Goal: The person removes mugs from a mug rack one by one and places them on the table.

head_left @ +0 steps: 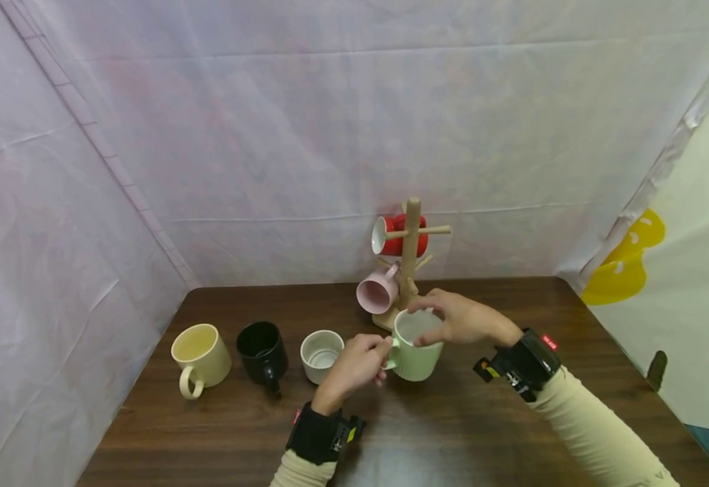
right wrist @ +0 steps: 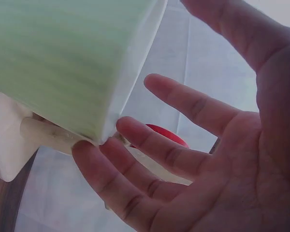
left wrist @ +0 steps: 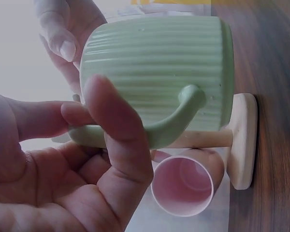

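Currently pinching the handle (left wrist: 171, 126) of the pale green ribbed mug (head_left: 414, 362) with the left hand (head_left: 357, 368), bending thumb and fingers (left wrist: 123, 121) round the outer part of the loop, and so having the mug's body just beyond those fingertips, to their right in the head view. Holding the right hand (head_left: 461, 319) wide at the same mug's mouth, spreading its fingers (right wrist: 193, 104) well apart, pointing the thumb toward the near side of the rim and the other fingertips toward the far side, touching that edge or lying just beside it: cannot tell which. Holding the mug mouth-up between both hands, near the base of a wooden mug tree (head_left: 412, 253); cannot tell whether touching the desk (head_left: 208, 439) underneath. Facing, on that tree, a red mug (head_left: 396, 237) higher up and a pink mug (head_left: 377, 292) lower down. Having, farther left in a row, a white ribbed cup (head_left: 322, 355) just beside the left hand, then a black mug (head_left: 262, 352), then a pale yellow mug (head_left: 201, 355), all standing mouth-up.
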Demonstrator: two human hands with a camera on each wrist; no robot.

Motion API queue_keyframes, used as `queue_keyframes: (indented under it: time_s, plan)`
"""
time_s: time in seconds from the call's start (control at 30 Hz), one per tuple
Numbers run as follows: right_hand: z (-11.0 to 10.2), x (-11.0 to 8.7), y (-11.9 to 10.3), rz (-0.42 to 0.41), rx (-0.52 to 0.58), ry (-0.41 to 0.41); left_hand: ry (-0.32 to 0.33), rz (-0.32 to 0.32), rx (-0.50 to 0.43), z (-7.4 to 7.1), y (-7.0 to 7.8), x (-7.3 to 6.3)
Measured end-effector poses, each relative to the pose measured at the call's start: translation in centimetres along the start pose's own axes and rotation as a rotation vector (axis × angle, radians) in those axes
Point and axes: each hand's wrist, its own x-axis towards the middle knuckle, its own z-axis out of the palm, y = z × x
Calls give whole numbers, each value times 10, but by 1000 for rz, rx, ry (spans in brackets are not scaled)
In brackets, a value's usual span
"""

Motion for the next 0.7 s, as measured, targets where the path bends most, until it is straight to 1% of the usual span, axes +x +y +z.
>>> queue_keyframes:
  time_s: [0.37, 0.7]
  plan:
    - [1, -3, -3, 68, 15, 21, 13, -28, -16, -1, -1, 0]
    - [0, -6, -3, 78, 20, 46, 24, -63, -25, -3, -2, 1]
